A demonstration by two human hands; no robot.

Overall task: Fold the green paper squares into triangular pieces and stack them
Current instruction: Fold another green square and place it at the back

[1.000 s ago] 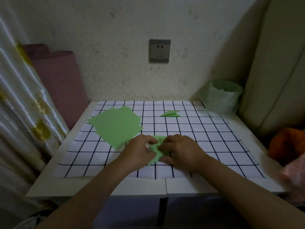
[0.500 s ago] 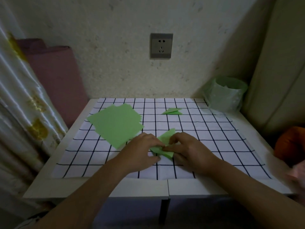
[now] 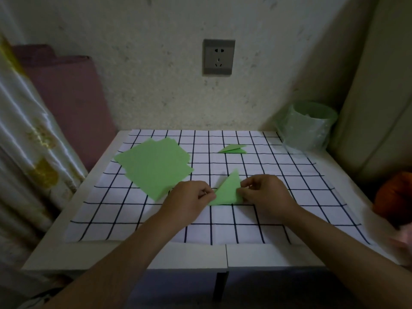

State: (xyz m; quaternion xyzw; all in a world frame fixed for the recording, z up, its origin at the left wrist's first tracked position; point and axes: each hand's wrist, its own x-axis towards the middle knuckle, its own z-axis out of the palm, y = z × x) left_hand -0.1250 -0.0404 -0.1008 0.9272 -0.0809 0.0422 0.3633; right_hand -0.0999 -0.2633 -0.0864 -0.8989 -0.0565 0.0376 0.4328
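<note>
A folded green paper triangle (image 3: 228, 189) stands tilted between my hands on the checked cloth (image 3: 223, 228), its tip pointing away from me. My left hand (image 3: 189, 200) pinches its left corner. My right hand (image 3: 265, 195) pinches its right edge with curled fingers. A loose pile of flat green paper squares (image 3: 153, 167) lies at the left of the cloth. A small stack of folded green triangles (image 3: 233, 149) sits at the back, right of centre.
The cloth covers a white table (image 3: 156, 257) against a wall with a power socket (image 3: 219, 56). A green bin lined with plastic (image 3: 308, 127) stands at the back right corner. A curtain hangs at the left; an orange object (image 3: 394, 195) lies right.
The paper between my hands went from flat and covered to a raised triangle with its tip up. My hands moved slightly apart onto its two lower corners.
</note>
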